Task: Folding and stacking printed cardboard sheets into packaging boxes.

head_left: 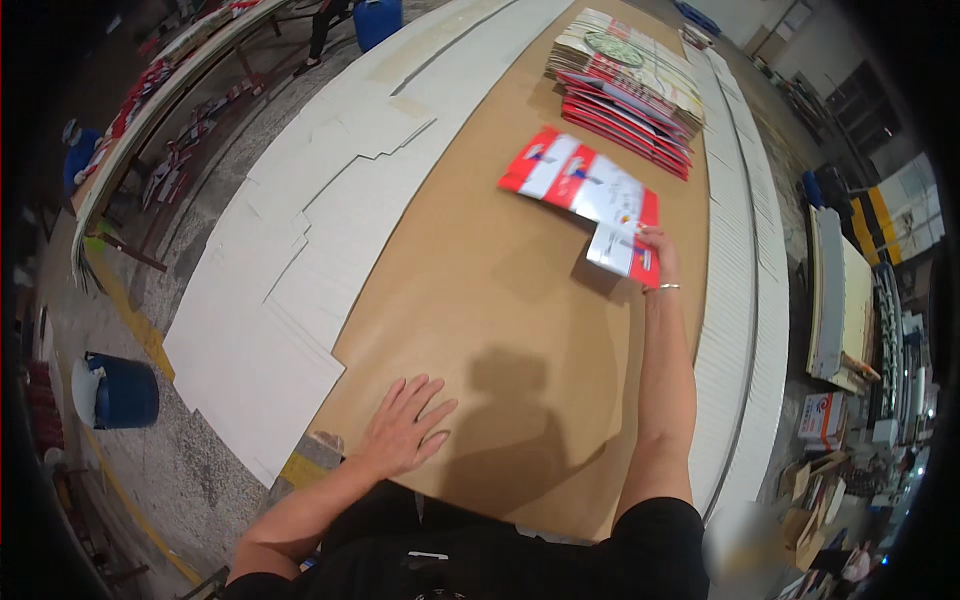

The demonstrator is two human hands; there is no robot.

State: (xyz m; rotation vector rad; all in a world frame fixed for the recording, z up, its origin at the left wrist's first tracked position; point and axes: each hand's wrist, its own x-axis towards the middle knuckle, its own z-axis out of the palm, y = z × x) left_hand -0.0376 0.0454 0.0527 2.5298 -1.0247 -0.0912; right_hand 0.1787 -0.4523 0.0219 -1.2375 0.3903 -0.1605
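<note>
My right hand (660,258), with a light bracelet at the wrist, reaches far across the table and grips the near right corner of a printed red-and-white cardboard piece (590,188). That piece has a stepped outline and appears tilted above the brown surface (490,290), casting a shadow on it. Near the table's front left edge, my left hand (405,428) rests palm down on the brown surface, fingers spread, holding nothing. Beyond the held piece lies an uneven pile of red-edged cardboard pieces (628,125). Behind it are paler printed sheets with a green round design (625,50).
White cardboard sheets (270,270) with stepped cut edges lie left of the brown surface. Corrugated white board (745,280) runs along the right. A blue bin (125,390) stands on the floor at left. Another worker in blue (82,155) is by a long bench at far left.
</note>
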